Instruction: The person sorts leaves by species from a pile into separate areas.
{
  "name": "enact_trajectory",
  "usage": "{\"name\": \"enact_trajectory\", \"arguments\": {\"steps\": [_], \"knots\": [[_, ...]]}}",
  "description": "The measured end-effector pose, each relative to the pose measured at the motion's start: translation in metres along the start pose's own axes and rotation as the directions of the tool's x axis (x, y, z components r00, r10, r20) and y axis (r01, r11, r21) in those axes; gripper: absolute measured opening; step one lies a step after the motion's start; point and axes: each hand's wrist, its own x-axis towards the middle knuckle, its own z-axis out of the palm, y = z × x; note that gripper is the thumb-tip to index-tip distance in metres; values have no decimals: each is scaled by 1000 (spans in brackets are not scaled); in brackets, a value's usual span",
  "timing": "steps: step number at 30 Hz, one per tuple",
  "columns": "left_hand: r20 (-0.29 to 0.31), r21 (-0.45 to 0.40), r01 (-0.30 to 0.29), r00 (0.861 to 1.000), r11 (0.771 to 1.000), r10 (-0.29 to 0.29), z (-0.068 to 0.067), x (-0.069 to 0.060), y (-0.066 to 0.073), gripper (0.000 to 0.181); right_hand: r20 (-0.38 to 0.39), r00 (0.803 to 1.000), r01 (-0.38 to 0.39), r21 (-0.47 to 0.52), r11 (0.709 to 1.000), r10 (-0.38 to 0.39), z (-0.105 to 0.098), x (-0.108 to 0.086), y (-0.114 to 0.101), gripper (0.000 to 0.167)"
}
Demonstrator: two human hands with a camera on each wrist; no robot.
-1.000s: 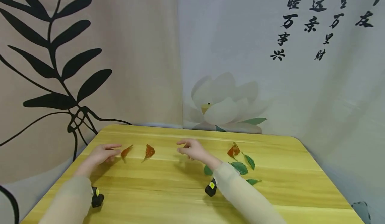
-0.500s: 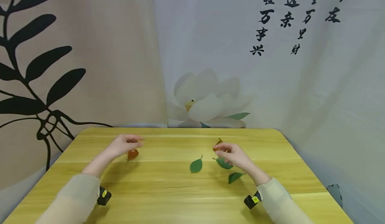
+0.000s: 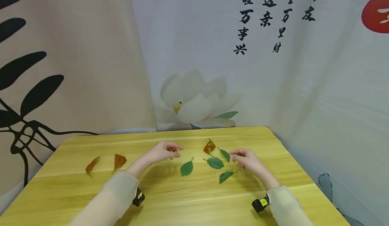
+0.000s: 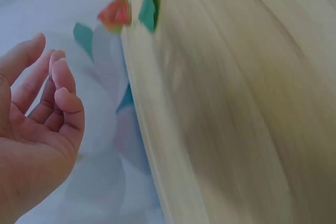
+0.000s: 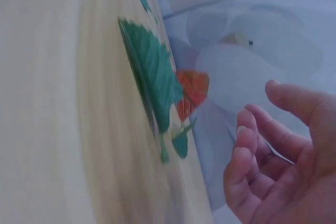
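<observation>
Now the left hand (image 3: 164, 151), loose and empty, has moved off two red leaves (image 3: 120, 160); I see the right hand (image 3: 247, 159), likewise loose and empty, beside the green leaves (image 3: 215, 163); all lie ungripped on the table (image 3: 188, 207).

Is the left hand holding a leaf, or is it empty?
Empty. The left wrist view shows nothing in the left hand, and the nearest leaf lies apart from it on the table.

left grip (image 3: 166, 151) moved rightward past two brown leaves (image 3: 119, 161), right grip (image 3: 247, 160) shifted right, third brown leaf (image 3: 209, 147) uncovered
</observation>
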Motion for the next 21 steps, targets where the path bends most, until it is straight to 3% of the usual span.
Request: {"name": "enact_trajectory", "arguments": {"steps": [6, 12, 21], "knots": [[61, -23, -75, 995, 997, 76, 34, 27, 13, 29, -87, 994, -53, 74, 996, 60, -5, 20, 17, 35], [75, 18, -98, 993, 995, 96, 66, 49, 19, 31, -122, 984, -117, 117, 986, 131, -5, 40, 35, 35], [77, 74, -112, 991, 991, 106, 88, 70, 20, 31, -131, 982, -129, 45, 991, 134, 3, 58, 41, 40]]}}
